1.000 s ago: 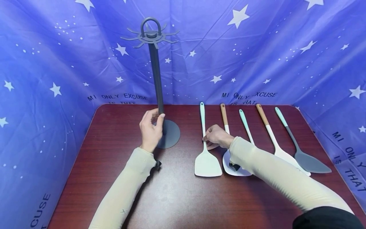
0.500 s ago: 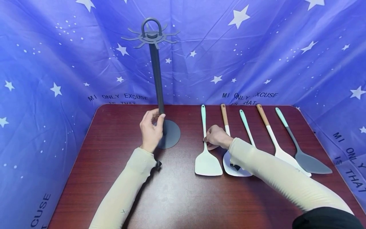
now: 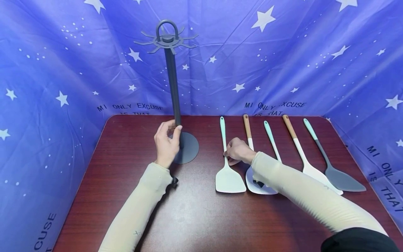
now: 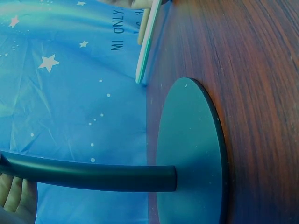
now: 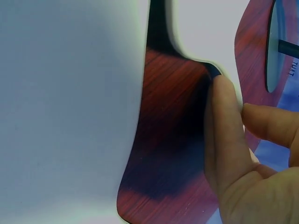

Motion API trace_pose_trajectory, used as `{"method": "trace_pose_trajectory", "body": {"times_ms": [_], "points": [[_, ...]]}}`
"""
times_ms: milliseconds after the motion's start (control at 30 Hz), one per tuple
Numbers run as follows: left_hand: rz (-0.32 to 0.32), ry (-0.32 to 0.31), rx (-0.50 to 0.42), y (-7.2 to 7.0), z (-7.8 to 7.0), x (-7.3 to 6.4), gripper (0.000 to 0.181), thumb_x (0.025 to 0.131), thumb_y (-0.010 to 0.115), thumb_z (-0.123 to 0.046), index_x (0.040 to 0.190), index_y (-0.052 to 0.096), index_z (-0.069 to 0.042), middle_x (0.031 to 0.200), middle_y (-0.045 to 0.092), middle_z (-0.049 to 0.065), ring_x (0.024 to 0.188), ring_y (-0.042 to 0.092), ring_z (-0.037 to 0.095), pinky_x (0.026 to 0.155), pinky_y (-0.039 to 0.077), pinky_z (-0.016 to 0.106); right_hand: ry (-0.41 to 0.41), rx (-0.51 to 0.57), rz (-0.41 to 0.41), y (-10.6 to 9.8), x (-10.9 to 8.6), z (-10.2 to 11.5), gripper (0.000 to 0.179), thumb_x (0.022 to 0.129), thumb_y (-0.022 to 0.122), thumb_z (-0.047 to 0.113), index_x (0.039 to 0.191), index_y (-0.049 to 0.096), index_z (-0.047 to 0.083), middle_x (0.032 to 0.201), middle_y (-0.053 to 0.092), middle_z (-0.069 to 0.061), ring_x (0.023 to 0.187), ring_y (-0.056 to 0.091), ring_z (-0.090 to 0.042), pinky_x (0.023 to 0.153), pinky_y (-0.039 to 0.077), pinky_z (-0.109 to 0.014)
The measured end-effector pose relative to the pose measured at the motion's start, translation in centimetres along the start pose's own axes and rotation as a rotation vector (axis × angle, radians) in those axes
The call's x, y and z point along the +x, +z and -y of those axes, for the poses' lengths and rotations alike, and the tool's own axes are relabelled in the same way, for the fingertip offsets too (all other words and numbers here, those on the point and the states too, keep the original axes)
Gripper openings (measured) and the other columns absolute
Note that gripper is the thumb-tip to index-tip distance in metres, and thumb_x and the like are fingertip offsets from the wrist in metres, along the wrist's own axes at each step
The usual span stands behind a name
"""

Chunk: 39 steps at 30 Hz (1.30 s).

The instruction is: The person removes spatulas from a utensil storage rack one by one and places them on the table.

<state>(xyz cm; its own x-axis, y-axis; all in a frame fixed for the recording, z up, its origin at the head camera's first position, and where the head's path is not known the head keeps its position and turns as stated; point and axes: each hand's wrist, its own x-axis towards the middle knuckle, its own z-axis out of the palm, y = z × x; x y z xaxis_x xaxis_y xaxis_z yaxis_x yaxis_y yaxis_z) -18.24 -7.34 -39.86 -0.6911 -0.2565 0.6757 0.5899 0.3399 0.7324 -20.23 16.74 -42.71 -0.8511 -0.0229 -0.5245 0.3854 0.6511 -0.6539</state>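
Observation:
A dark grey utensil stand [image 3: 172, 80] with a ring of hooks and a top loop stands upright at the table's left. My left hand [image 3: 166, 145] holds its post low down, thumb on the near side. In the left wrist view the post [image 4: 103, 177] meets the round base [image 4: 191, 130], which lies flat on the table. My right hand [image 3: 240, 149] pinches the neck of a white spatula [image 3: 231, 180] with a mint handle, leftmost in the row. Fingers [image 5: 226, 121] and thumb lie on either side of that neck in the right wrist view.
Right of the held spatula lie a brown-handled white turner [image 3: 247, 126], partly under my right arm, a mint-handled utensil [image 3: 268, 130], another brown-handled white one [image 3: 289, 126] and a grey spatula [image 3: 343, 178]. A blue star-printed curtain [image 3: 207, 21] backs the dark red table [image 3: 195, 217].
The white spatula has shifted slightly in my right hand: its handle end sits a little nearer, and its blade a touch farther right. My left hand and the stand stay put.

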Motion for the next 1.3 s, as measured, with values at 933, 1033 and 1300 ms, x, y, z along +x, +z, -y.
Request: {"method": "trace_pose_trajectory", "body": {"times_ms": [933, 1033, 1300], "points": [[0.003, -0.002, 0.012, 0.4, 3.0, -0.5, 0.013, 0.085, 0.070, -0.002, 0.096, 0.067, 0.004, 0.084, 0.066, 0.016, 0.077, 0.064, 0.027, 0.070, 0.056, 0.042, -0.006, -0.049, -0.009, 0.0, 0.0, 0.0, 0.013, 0.084, 0.065, -0.005, 0.074, 0.056, -0.004, 0.074, 0.063, -0.015, 0.053, 0.065, -0.020, 0.055, 0.059, -0.031], [-0.002, 0.005, 0.010, 0.3, 1.5, -0.3, 0.013, 0.082, 0.069, 0.007, 0.094, 0.065, 0.009, 0.083, 0.065, 0.021, 0.076, 0.063, 0.032, 0.068, 0.056, 0.046, -0.001, -0.054, -0.016, -0.1, 0.0, 0.0, 0.013, 0.084, 0.065, -0.004, 0.074, 0.056, -0.004, 0.075, 0.063, -0.015, 0.053, 0.066, -0.020, 0.055, 0.059, -0.031], [0.002, 0.002, 0.005, 0.0, -0.3, 0.0, 0.013, 0.081, 0.068, 0.011, 0.093, 0.064, 0.012, 0.082, 0.064, 0.024, 0.075, 0.062, 0.035, 0.068, 0.055, 0.050, -0.049, 0.026, 0.027, -0.9, -0.4, 0.0, 0.008, 0.085, 0.063, -0.004, 0.080, 0.060, -0.008, 0.074, 0.060, -0.014, 0.055, 0.064, -0.017, 0.058, 0.059, -0.033]]}}
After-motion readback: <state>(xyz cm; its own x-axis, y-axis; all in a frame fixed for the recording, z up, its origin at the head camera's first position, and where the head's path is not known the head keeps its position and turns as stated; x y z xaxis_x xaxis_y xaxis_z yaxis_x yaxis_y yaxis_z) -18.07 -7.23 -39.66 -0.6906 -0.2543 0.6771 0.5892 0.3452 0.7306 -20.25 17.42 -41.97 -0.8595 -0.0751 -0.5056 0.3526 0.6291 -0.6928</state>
